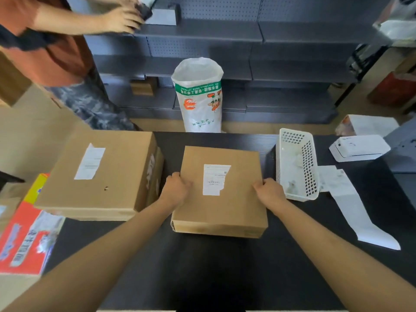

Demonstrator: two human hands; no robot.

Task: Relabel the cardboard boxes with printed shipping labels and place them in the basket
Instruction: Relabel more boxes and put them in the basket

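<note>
Box (221, 194) lies flat mid-table (202, 266) with a torn white label (215, 179) on top, and I have my left hand (176, 187) curled over its nine o'clock edge and my right hand (269, 191) curled over its three o'clock edge, both gripping it. At three o'clock, just beside it, stands a white basket (298, 164), with a printer (359, 147) and paper strip (360, 215) beyond. At nine o'clock sits a bigger box (101, 174), also labelled.

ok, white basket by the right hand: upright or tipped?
Tipped. The white basket lies on its side on the black table, its opening facing left toward the held box; only small scraps inside.
</note>
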